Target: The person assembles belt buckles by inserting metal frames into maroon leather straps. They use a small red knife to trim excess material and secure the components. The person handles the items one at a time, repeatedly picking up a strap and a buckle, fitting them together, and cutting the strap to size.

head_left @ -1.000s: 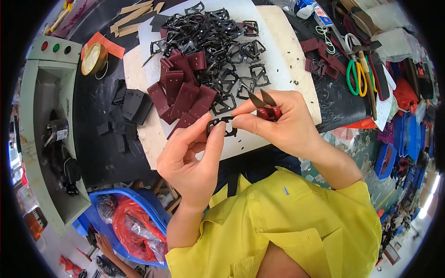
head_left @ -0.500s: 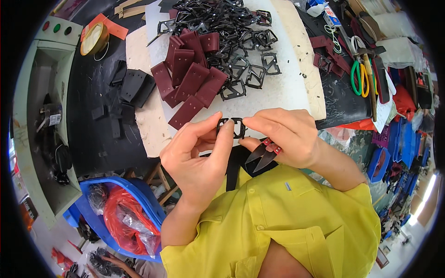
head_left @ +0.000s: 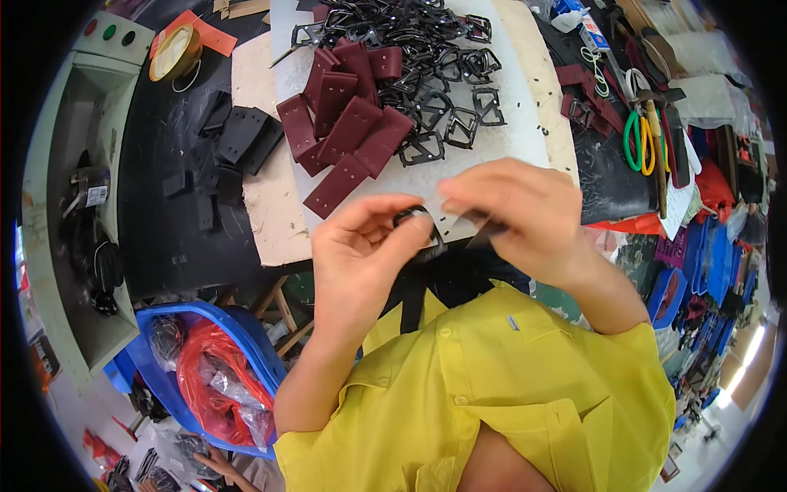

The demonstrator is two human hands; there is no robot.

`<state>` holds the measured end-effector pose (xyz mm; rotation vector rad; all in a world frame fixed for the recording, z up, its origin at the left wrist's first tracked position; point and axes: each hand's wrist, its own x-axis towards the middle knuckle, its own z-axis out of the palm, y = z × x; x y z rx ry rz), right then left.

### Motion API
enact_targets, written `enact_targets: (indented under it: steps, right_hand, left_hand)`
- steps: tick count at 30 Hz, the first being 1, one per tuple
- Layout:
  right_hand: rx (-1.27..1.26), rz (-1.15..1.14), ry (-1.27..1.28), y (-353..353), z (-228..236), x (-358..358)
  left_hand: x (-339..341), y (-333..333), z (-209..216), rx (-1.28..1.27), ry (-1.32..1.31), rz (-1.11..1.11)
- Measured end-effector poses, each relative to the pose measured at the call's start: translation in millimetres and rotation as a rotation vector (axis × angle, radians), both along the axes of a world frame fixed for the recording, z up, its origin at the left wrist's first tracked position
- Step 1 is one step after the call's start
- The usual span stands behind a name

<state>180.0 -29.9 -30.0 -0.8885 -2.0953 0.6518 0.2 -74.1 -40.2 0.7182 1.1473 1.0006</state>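
Scuffed black worktop (head_left: 156, 258), with burgundy leather-look straps (head_left: 350, 131) and a heap of black metal buckles (head_left: 385, 29) on it. Left hand (head_left: 357, 238) is pinching one small black metal buckle (head_left: 401, 216) by the near edge; right hand (head_left: 529, 213) is closed round dark-bladed snips (head_left: 480, 233), fingertips too blurry to read. Looks like mid-handling of that single piece to me; next move probably needs a steady left pinch and those blades kept clear of the fingers.

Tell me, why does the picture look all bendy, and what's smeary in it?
In the head view, straight edges bend near the rim, as on the grey cabinet, because the lens is a fisheye; head view too, the right hand and its snips are smeared, probably motion blur, while the maroon straps look fairly crisp; a strip light glares white at the head view's right.
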Motion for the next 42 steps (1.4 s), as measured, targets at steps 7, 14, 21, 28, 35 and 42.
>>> enact_targets:
  steps: [7, 14, 21, 28, 35, 42]
  right_hand:
    - [-0.783, -0.184, 0.134, -15.3, 4.6, -11.9]
    - [-0.656, -0.243, 0.188, -24.8, -6.1, -16.2]
    - [0.126, -0.001, 0.017, -20.5, -13.1, -10.6]
    - [0.157, 0.091, 0.017, -26.8, -15.2, -9.9]
    - [0.268, 0.226, -0.173, -22.8, -11.3, -9.5]
    - [-0.237, -0.095, 0.127, -14.7, -13.3, -3.3]
  left_hand:
    - [14.5, -10.5, -0.4, 0.230, 0.245, 0.347]
    - [19.2, -14.1, -9.3, 0.588, 0.599, 0.386]
    - [18.4, -17.2, -6.7, 0.485, 0.495, 0.433]
    - [16.7, -25.9, -7.3, 0.505, 0.547, 0.412]
    - [9.9, -36.2, -7.1, 0.339, 0.312, 0.344]
    - [-43.3, -2.1, -26.5, 0.799, 1.406, 0.349]
